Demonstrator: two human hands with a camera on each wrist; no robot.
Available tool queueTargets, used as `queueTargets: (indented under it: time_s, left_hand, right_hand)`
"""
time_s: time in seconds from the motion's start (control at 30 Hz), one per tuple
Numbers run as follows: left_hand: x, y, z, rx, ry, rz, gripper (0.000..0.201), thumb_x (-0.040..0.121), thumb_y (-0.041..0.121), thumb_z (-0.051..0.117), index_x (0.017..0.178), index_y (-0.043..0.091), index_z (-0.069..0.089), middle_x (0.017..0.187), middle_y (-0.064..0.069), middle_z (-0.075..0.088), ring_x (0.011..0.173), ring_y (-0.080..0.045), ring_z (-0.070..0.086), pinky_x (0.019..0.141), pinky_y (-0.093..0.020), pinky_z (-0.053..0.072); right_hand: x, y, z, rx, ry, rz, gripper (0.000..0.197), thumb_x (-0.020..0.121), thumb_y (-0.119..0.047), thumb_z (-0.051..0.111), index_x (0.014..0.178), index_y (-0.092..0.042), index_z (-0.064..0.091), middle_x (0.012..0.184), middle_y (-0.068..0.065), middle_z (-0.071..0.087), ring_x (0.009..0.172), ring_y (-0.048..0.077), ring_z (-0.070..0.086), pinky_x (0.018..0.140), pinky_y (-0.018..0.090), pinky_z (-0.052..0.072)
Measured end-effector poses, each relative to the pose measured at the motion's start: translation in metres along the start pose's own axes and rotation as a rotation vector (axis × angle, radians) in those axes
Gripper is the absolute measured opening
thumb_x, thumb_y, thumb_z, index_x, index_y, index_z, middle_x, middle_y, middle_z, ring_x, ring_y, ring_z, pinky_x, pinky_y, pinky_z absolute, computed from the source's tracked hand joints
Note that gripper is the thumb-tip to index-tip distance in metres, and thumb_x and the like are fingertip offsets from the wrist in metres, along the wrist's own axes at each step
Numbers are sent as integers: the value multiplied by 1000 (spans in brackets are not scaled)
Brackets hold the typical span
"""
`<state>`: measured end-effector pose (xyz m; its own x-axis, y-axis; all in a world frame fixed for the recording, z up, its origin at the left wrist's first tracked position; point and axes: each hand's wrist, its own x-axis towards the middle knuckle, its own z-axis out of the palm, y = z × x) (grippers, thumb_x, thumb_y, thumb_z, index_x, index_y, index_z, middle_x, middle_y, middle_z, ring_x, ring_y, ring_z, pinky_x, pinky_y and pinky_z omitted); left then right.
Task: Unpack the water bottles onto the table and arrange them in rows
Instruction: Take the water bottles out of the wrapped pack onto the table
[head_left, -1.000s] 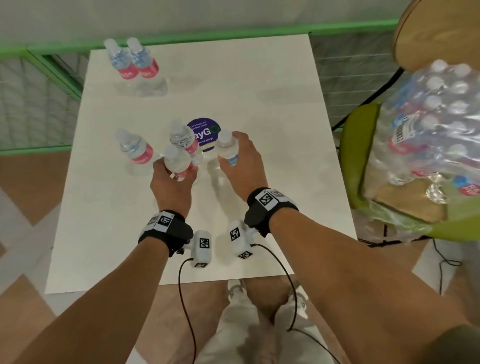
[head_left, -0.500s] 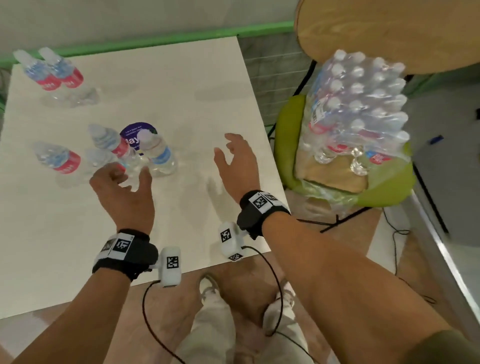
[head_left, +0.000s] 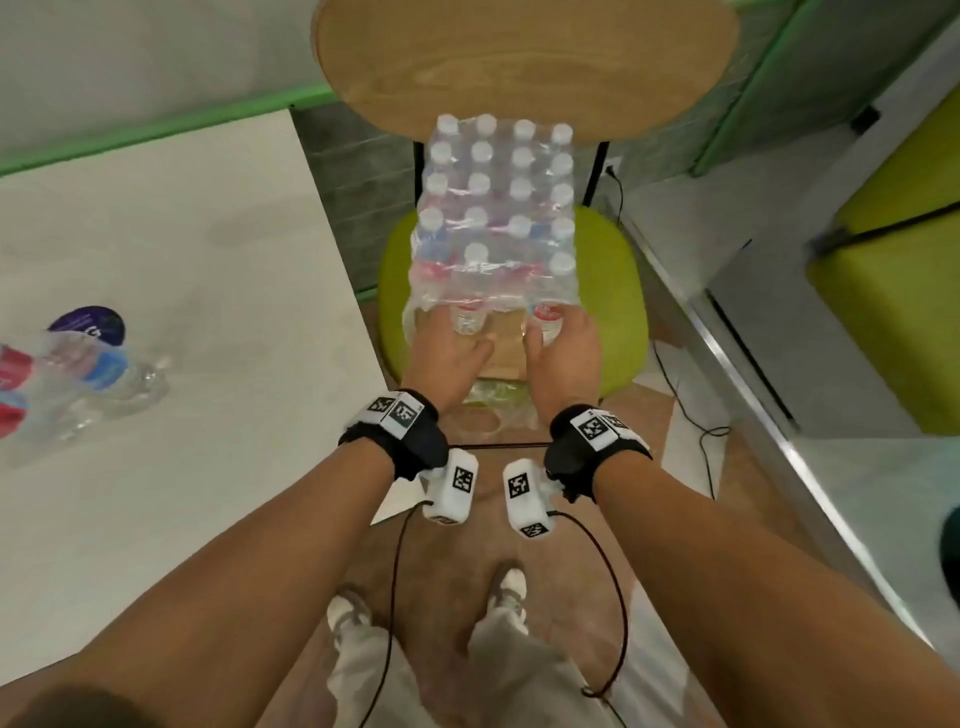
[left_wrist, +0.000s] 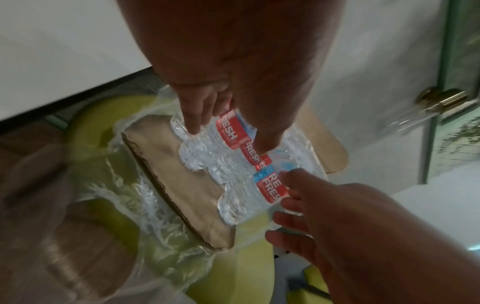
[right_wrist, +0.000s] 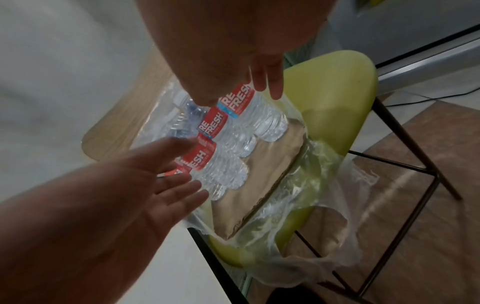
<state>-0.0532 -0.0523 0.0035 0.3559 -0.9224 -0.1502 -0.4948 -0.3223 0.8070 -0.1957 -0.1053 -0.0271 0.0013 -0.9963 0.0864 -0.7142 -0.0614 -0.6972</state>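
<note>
A shrink-wrapped pack of water bottles (head_left: 498, 208) stands on a cardboard sheet (head_left: 506, 345) on a green chair (head_left: 621, 312). Its near end is torn open, and bottles with red labels show there. My left hand (head_left: 457, 338) reaches in with straight fingers on either side of the left front bottle (left_wrist: 228, 131). At the right front bottle (right_wrist: 241, 102) my right hand (head_left: 550, 332) is spread, thumb on one side and fingers on the other. Neither hand has closed round a bottle. Several unpacked bottles (head_left: 78, 374) stand on the white table (head_left: 208, 260) at the left.
Torn plastic wrap (right_wrist: 319, 185) hangs over the chair's front edge. The chair's round wooden back (head_left: 524, 57) rises behind the pack. A second green seat (head_left: 893, 312) and a metal rail (head_left: 753, 374) are to the right. Cables (head_left: 691, 415) trail on the floor.
Both hands let go of the bottles on the table and swung right to the open end of the pack on the chair. The head view turned right with them.
</note>
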Motion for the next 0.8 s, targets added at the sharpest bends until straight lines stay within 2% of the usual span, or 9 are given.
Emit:
queueTargets:
  time_s: [0.07,0.17,0.27,0.37,0.43,0.5,0.57,0.67,0.8]
  left_hand:
    - [14,4,9,-17,71,5,26,78,32,74,92,12,63,92,-3,69,88,-21,64,85,-40,51]
    - [36,-3,18,-32,132,-14,42,71,51,72,86,13,70,82,-2,72,77,-17,69,73,-43,55]
    - [49,-3,24,-126,128,-47,30,74,46,76,84,18,72,81,3,74,78,-16,71,76,-43,58]
    - [56,-2,27,-155,192,-16,15,78,38,77,86,32,66,89,4,75,90,-17,71,91,-44,54]
    - [58,-5,26,-159,208,7,13,78,40,77,86,40,66,91,10,74,95,-13,70,98,-45,51]
    - [60,-11,26,-168,220,33,23,76,43,78,95,46,66,96,15,73,102,-10,68,103,-47,47]
    - [60,-14,26,-163,209,45,33,74,42,79,104,45,64,101,17,73,106,-10,67,103,-46,47]
    - [56,-10,22,-177,168,39,32,76,30,80,96,49,63,99,12,74,99,-8,69,94,-42,53]
    - [48,-10,12,-206,118,101,41,77,19,81,101,46,63,104,10,72,99,-1,67,92,-35,54]
  right_hand:
    - [5,5,-1,2,-14,29,31,92,-33,59,116,-14,55,117,3,56,108,22,55,84,28,41]
    - [12,8,4,-1,-33,40,45,92,-33,58,128,-7,49,124,7,54,112,24,53,88,32,43]
    - [19,12,11,6,-30,16,51,92,-37,58,131,-6,47,124,8,54,110,23,53,89,32,44]
    - [28,14,14,-31,-8,-33,46,89,-43,62,117,-7,54,114,6,51,99,23,53,81,34,49]
    - [36,13,17,-65,-18,-28,48,86,-49,65,112,-10,57,109,3,50,96,21,53,78,34,49]
    - [42,10,20,-100,-29,-5,50,82,-52,66,111,-12,59,107,3,52,98,21,54,77,34,50]
    - [47,6,22,-124,-36,11,49,80,-50,68,109,-12,58,108,3,53,101,24,54,77,34,51]
    - [51,4,22,-89,-66,10,49,78,-40,73,111,-11,54,109,4,55,103,25,56,81,36,51]
    - [44,4,21,101,-154,-3,48,72,-31,75,111,-17,49,104,0,63,92,20,63,77,39,55]
